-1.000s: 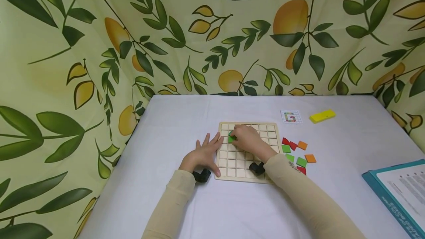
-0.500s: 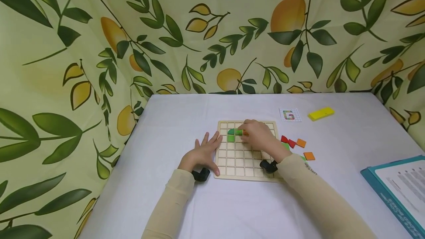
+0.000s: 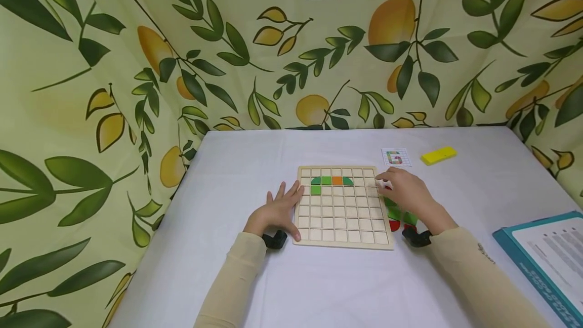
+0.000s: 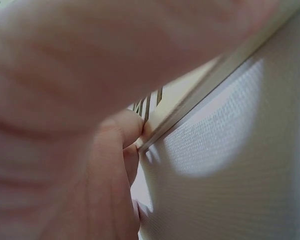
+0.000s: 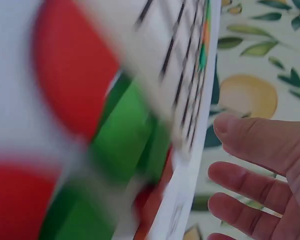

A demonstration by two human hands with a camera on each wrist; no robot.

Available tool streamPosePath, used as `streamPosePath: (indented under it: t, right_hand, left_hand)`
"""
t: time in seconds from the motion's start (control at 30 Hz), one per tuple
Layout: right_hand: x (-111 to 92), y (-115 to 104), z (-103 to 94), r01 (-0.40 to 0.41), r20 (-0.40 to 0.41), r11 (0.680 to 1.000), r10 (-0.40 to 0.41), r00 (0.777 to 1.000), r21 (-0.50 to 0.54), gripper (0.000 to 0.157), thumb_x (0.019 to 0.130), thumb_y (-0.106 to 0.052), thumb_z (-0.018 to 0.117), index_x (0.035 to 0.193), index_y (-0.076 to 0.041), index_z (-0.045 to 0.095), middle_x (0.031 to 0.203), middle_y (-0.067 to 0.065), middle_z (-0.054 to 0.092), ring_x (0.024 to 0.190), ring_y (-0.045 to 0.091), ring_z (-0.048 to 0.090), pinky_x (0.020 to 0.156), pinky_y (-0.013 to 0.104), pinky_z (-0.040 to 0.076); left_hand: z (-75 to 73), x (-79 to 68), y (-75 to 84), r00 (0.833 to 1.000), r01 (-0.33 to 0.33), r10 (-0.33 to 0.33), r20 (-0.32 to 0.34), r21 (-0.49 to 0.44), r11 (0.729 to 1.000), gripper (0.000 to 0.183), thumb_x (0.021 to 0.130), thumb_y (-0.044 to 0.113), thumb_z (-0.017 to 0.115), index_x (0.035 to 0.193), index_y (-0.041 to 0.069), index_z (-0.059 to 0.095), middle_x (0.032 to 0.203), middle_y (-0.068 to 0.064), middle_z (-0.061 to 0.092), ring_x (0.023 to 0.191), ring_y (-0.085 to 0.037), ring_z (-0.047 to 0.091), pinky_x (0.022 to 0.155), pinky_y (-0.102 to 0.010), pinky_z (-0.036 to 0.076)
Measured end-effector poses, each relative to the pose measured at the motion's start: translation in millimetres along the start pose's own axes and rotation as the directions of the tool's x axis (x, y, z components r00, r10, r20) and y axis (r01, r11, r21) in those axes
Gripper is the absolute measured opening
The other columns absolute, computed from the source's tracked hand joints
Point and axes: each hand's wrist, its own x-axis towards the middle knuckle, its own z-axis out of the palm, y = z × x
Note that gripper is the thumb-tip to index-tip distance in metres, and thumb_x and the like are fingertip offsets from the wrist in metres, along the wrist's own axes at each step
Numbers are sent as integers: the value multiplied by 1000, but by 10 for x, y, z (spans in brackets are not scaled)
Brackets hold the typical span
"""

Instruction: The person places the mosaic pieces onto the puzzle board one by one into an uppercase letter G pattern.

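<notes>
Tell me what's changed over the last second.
The right hand moved rightward off the grid board toward the loose tiles, uncovering the orange square tile and rightmost dark green tile; any release was hidden. The left hand stayed at the board's left edge.

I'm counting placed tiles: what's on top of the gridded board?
On the board: four tiles in a row, plus a green square one row nearer. The left hand hides part of the left edge.
</notes>
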Motion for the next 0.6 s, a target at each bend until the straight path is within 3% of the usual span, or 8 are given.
streamPosePath:
  t: [0.2, 0.4, 0.6]
  right_hand:
    - [-150, 290, -55, -137, 45, 991, 136, 990, 7, 39, 82, -18, 68, 116, 1, 61, 106, 20, 58, 90, 31, 53, 74, 47, 48]
    - [-214, 489, -39, -183, 33, 983, 184, 982, -27, 42, 78, -19, 74, 110, 6, 63, 99, 21, 60, 88, 31, 53, 73, 45, 50]
    - [-238, 533, -18, -217, 75, 976, 217, 973, -4, 37, 77, -17, 75, 104, 6, 65, 92, 18, 59, 78, 26, 51, 65, 35, 52]
  left_hand:
    - [8, -3, -12, 1000, 9, -9, 0, 1, 1000, 137, 44, 45, 88, 150, 21, 4, 154, 5, -11, 138, -28, -18, 104, -61, -8]
    - [-19, -22, -8, 1000, 2, -2, -4, -12, 1000, 137, 44, 43, 89, 150, 21, 4, 154, 5, -11, 138, -28, -18, 103, -61, -9]
    - [-14, -19, 1, 1000, 1, -1, -2, -13, 1000, 137, 45, 44, 89, 150, 21, 4, 154, 5, -10, 138, -28, -18, 104, -61, -9]
